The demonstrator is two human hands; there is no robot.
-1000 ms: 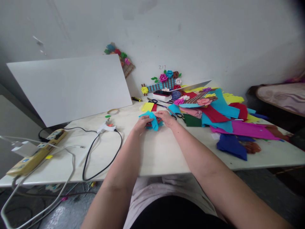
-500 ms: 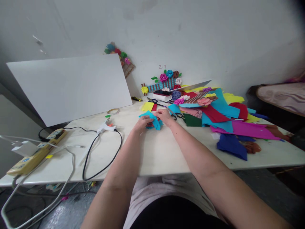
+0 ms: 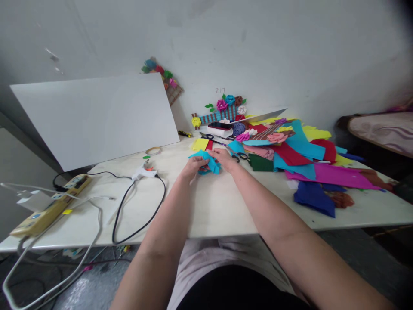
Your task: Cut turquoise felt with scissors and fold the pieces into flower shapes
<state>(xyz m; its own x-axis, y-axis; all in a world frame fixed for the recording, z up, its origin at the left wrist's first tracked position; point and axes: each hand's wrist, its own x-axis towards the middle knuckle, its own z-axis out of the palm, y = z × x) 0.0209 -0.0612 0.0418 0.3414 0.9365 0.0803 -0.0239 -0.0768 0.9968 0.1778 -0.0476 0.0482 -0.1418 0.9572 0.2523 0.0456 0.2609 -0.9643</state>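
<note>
Both my hands meet over the middle of the white table (image 3: 213,206), working a piece of turquoise felt (image 3: 208,160). My left hand (image 3: 192,165) pinches its left side with fingers curled. My right hand (image 3: 225,157) grips its right side, fingers closed on the fabric. Something reddish shows under the felt, too hidden to name. A yellow felt square (image 3: 200,144) and scissors (image 3: 240,156) lie just beyond my hands.
A heap of coloured felt sheets (image 3: 303,165) covers the right half. A glue gun (image 3: 144,173) with black cable, a tape roll (image 3: 152,150) and a yellow power strip (image 3: 48,206) sit left. A white board (image 3: 97,116) leans on the wall; felt flower crafts (image 3: 226,113) stand behind.
My fingers have shifted slightly on the turquoise felt, turning and folding it a little; the hands stay in the same place.
</note>
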